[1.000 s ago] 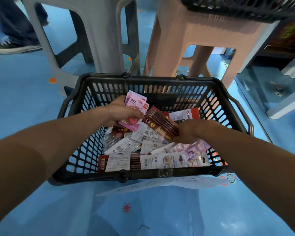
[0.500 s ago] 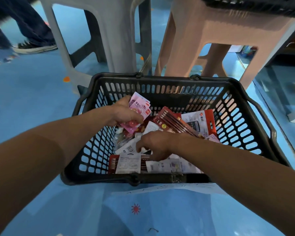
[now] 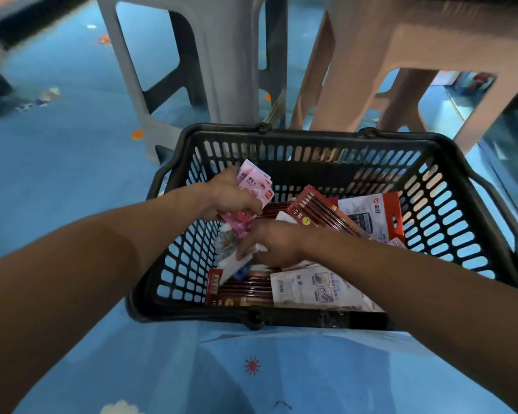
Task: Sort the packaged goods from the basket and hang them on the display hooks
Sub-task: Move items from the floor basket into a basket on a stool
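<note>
A black plastic basket (image 3: pixel 326 135) sits on the blue floor, holding several packaged goods. My left hand (image 3: pixel 226 195) grips a stack of pink packets (image 3: pixel 256 182) above the basket's left side. My right hand (image 3: pixel 274 242) reaches down into the pile and pinches a white packet (image 3: pixel 237 265) at its left end. A red pencil pack (image 3: pixel 317 209) leans across the middle. An orange and white calculator pack (image 3: pixel 374 213) lies at the right. Another red pencil pack (image 3: pixel 240 289) and a white instruction-printed packet (image 3: pixel 311 286) lie near the front wall.
A grey plastic stool (image 3: pixel 222 61) and a pink plastic stool (image 3: pixel 380 55) stand right behind the basket. Blue patterned floor (image 3: pixel 72 162) stretches to the left and in front. A glass-fronted fixture (image 3: pixel 509 138) borders the far right.
My right hand has moved from the basket's right side to its left middle and taken hold of a white packet. My left hand keeps the pink packets. The view shifted left.
</note>
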The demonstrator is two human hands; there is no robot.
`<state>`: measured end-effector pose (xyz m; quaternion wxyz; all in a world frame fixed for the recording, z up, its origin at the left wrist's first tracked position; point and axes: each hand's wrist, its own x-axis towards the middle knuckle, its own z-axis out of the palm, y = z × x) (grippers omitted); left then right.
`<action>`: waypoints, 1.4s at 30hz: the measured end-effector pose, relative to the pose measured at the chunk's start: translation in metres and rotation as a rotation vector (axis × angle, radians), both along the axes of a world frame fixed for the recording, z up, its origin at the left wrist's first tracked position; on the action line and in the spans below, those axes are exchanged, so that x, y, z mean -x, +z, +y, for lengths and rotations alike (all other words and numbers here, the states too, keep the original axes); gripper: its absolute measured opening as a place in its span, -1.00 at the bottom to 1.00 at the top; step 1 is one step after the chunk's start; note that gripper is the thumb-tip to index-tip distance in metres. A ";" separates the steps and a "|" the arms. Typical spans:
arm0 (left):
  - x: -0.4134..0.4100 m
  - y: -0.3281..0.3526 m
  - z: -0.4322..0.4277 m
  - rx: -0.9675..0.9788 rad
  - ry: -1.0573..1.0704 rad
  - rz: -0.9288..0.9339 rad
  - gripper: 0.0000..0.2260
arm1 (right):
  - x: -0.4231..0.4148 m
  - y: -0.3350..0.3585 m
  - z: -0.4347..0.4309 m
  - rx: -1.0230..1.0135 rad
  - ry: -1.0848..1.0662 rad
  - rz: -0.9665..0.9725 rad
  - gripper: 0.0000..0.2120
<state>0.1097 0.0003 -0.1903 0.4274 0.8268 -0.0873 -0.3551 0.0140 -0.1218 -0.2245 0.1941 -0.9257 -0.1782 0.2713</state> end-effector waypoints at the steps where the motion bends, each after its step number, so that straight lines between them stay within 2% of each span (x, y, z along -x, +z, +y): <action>1: 0.001 0.001 0.000 0.019 0.003 0.016 -0.47 | -0.002 0.003 -0.008 -0.035 -0.043 -0.013 -0.81; 3: 0.002 0.003 0.000 0.053 0.004 0.061 -0.52 | -0.004 0.010 -0.025 -0.040 -0.131 -0.024 -0.87; 6: 0.003 0.004 -0.002 0.065 -0.003 0.103 -0.55 | 0.002 0.022 -0.048 -0.059 -0.296 0.045 -0.81; 10: 0.005 0.007 -0.006 0.063 -0.049 0.098 -0.68 | 0.021 0.041 -0.065 -0.324 -0.699 0.276 -0.91; 14: 0.009 0.011 -0.010 0.143 -0.075 0.174 -0.65 | 0.033 0.056 -0.076 -0.449 -0.855 0.366 -0.82; 18: 0.014 0.017 -0.012 0.261 -0.095 0.163 -0.64 | 0.036 0.061 -0.084 -0.530 -0.869 0.449 -0.65; 21: 0.014 0.019 -0.012 0.296 -0.079 0.161 -0.60 | 0.033 0.062 -0.088 -0.426 -0.842 0.376 -0.59; 23: 0.012 0.018 -0.010 0.294 -0.054 0.154 -0.46 | 0.033 0.067 -0.090 -0.313 -0.758 0.373 -0.51; 25: 0.008 0.016 -0.008 0.288 -0.045 0.172 -0.19 | 0.034 0.074 -0.090 -0.253 -0.685 0.374 -0.39; 27: 0.007 0.014 -0.006 0.289 -0.073 0.208 -0.12 | 0.034 0.079 -0.091 -0.270 -0.649 0.343 -0.34; 30: 0.009 0.014 -0.005 0.291 -0.142 0.251 -0.32 | 0.030 0.086 -0.090 -0.284 -0.628 0.275 -0.36; 36: 0.012 0.019 -0.006 0.318 -0.202 0.304 -0.37 | 0.032 0.094 -0.086 -0.234 -0.607 0.198 -0.53; 39: 0.014 0.018 -0.007 0.298 -0.253 0.292 -0.53 | 0.027 0.097 -0.080 -0.303 -0.613 0.072 -0.63; 42: 0.020 0.018 -0.013 0.329 -0.206 0.330 -0.69 | 0.018 0.092 -0.073 -0.319 -0.679 -0.138 -0.47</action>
